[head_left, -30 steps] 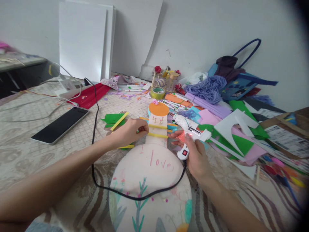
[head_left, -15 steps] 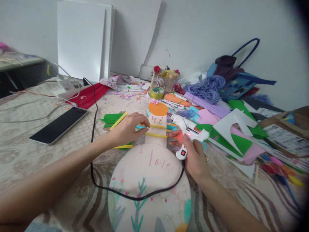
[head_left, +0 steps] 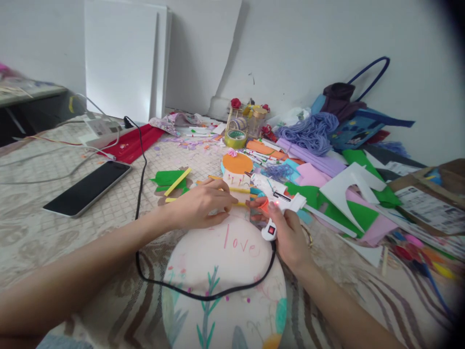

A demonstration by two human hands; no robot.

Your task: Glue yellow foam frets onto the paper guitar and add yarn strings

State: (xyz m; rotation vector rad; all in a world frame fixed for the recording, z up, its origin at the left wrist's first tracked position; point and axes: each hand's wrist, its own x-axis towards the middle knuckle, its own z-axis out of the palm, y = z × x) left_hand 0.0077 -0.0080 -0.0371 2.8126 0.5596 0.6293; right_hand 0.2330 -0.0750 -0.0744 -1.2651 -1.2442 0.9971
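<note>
My left hand (head_left: 203,206) lies over the neck of a white guitar-shaped cutout (head_left: 225,271) that reads "love" in red. Its fingers pinch a thin yellow strip (head_left: 240,190) lying across that neck. An orange disc (head_left: 237,163) tops the neck. My right hand (head_left: 286,232) grips a white glue gun (head_left: 281,206) with a red light, its nozzle pointing left toward the strip. The gun's black cord (head_left: 203,295) loops over the cutout.
A black phone (head_left: 87,188) and cables lie at the left. Green paper with a yellow strip (head_left: 170,179) sits by the cord. Coloured foam sheets, purple yarn (head_left: 308,133), tape rolls (head_left: 235,138) and bags crowd the right and back. White boards lean on the wall.
My left hand slid right and nearer along the neck to the lower yellow strip. The right hand with the glue gun shifted slightly left toward it.
</note>
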